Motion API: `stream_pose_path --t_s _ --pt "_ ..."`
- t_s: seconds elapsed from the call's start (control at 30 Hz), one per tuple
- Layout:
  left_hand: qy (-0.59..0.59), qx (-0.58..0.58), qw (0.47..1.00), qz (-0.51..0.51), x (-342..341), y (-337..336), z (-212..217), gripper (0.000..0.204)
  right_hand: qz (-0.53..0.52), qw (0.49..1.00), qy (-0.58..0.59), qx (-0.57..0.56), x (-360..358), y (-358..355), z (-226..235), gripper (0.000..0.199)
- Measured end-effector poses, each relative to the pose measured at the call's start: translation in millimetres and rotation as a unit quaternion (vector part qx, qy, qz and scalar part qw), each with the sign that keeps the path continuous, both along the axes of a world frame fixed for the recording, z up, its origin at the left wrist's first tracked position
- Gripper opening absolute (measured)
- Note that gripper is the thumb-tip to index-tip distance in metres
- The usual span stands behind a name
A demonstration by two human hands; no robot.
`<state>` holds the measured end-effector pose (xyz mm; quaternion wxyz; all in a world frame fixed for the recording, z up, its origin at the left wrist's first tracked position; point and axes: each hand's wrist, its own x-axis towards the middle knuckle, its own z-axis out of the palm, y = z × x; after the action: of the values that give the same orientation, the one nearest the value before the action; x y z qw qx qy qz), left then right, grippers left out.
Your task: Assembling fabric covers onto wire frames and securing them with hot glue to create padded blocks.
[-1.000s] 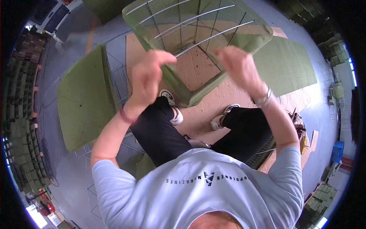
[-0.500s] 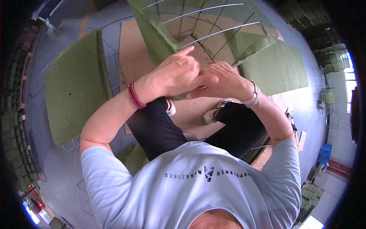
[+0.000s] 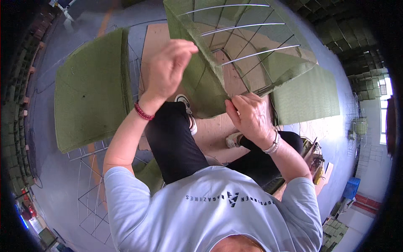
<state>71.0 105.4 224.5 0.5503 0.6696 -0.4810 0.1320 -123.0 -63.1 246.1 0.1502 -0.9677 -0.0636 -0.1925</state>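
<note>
I hold a wire frame partly wrapped in green mesh fabric (image 3: 201,63) up in front of me; several bare metal rods (image 3: 252,54) span its open top. My left hand (image 3: 168,67) is raised against the fabric's left side, fingers bent at its edge. My right hand (image 3: 249,115) grips the fabric's lower corner where it meets a rod. A red bead bracelet (image 3: 143,111) circles my left wrist and a silver bracelet (image 3: 273,145) my right.
A stack of green fabric panels (image 3: 90,88) lies on the floor at left, another green panel (image 3: 308,98) at right. Bare wire frames (image 3: 90,197) lie at lower left. A wooden board (image 3: 216,134) is under my feet. A blue crate (image 3: 350,187) stands far right.
My hands, which were close together at the frame's near edge, have parted: the left rose up the fabric's side, the right dropped to the lower corner. The frame tilted nearer.
</note>
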Motion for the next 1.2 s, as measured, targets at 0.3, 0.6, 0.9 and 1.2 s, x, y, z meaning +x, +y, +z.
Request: stream_pose_path --t_s 0.3,0.6,0.9,1.2 --pt "-0.123 0.102 0.980 -0.115 -8 -30 -11 0.036 -0.016 1.000 -0.023 -0.003 2 1 -5 0.031" --pt "-0.198 0.072 0.978 -0.002 7 -38 -12 0.059 -0.016 0.998 -0.053 0.016 4 2 -13 0.034" --pt "-0.046 0.489 0.852 -0.184 38 -69 31 0.083 -0.019 0.999 -0.047 0.011 4 5 -7 0.034" --pt "-0.241 0.259 0.934 -0.042 17 -61 -5 0.084 -0.038 0.999 -0.023 -0.003 3 3 -10 0.034"
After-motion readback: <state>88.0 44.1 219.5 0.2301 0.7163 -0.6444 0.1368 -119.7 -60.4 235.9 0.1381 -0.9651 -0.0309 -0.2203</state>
